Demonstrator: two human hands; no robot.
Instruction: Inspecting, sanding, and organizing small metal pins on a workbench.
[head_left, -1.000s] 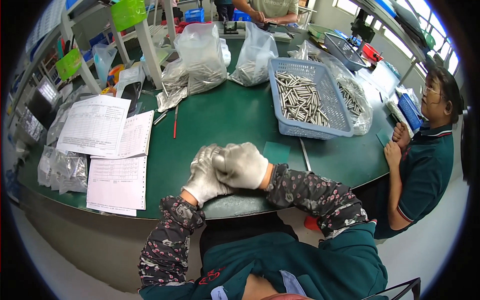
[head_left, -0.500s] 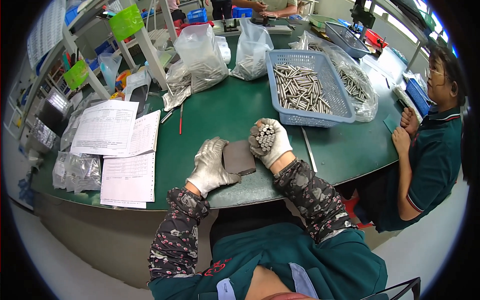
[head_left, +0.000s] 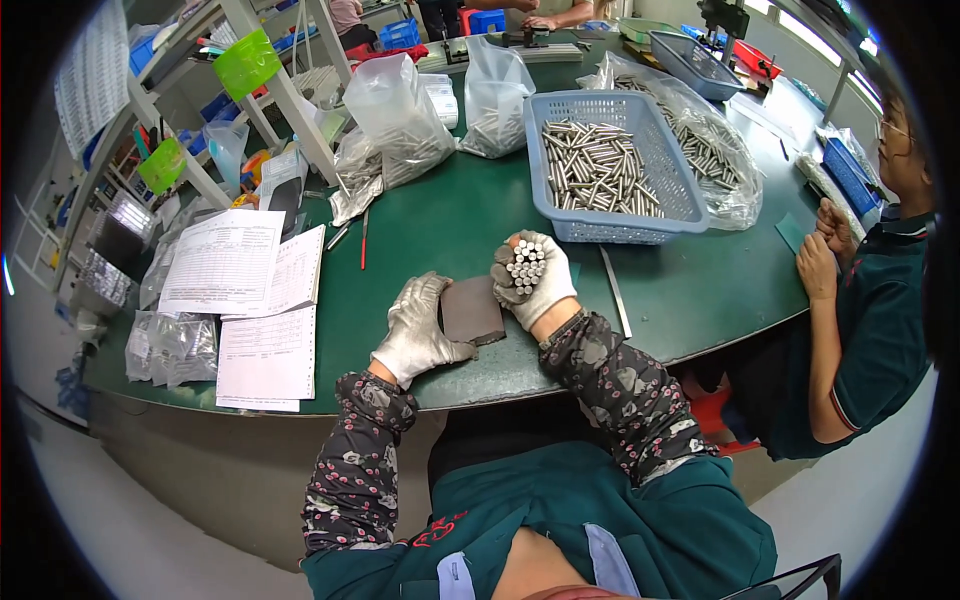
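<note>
Now — right hand (head_left: pixel 535 285) around metal rods (head_left: pixel 525 268); left hand (head_left: pixel 418 328) on grey pad (head_left: pixel 472 310)

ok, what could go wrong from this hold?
1. The right hand grips a bundle of metal rods upright, ends loose at the top; if the grip slackens, rods could slide out onto the green table.
2. The left hand pins a dark flat pad near the table edge; a nudge might push it off.
3. The blue basket sits close ahead; a reaching elbow could knock it.
</note>
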